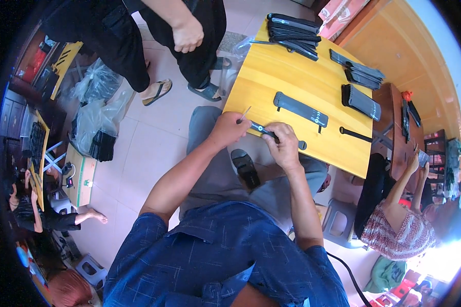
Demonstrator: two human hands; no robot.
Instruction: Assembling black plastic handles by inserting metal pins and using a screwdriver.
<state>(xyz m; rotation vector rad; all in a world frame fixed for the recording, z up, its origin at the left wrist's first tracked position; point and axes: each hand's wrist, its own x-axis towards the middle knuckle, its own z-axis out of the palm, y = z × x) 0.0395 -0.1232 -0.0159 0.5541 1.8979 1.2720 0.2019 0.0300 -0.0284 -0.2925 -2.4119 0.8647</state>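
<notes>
Near the table's front edge, a narrow black strap [257,126] with a small light mark is stretched between my two hands. My left hand [231,129] is closed around its left end, and a thin pale stick-like thing [247,110] juts up from those fingers; I cannot make out its kind. My right hand [283,146] pinches the strap's other end, beside a small dark round-ended piece [302,145] at the edge. Just beyond my hands, a long flat black strip [301,110] with short side tabs lies on the yellow table [258,77]. A short black strap with a loop end [356,134] lies to the right.
Stacks of black strips [294,35] fill the table's far end, with more piles [361,102] along its right side. A person in black trousers [200,41] stands beyond, left. Another person [399,225] sits at right. Plastic bags [95,117] lie at left.
</notes>
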